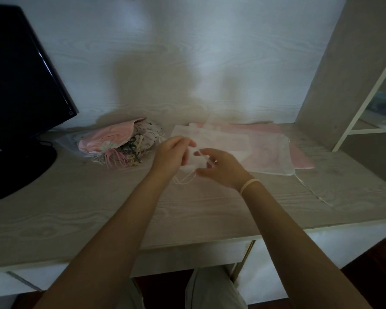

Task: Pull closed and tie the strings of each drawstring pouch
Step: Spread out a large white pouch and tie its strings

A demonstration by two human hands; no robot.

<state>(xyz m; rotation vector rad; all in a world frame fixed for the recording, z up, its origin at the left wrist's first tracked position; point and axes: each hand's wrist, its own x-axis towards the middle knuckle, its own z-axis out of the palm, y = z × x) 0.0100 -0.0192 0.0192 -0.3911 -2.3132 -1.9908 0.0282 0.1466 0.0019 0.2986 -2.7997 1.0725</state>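
Pile of tied pouches (123,143) at left of desk (98,208). Left hand (172,152) & right hand (218,168) pinch strings of white pouch (196,161), mid-tie. Flat pouches (265,152) still untied, approx.

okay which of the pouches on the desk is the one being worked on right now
The small white pouch between the left hand and right hand, whose fingers pinch its strings. The flat pouches behind and the bunched pile by the monitor lie untouched.
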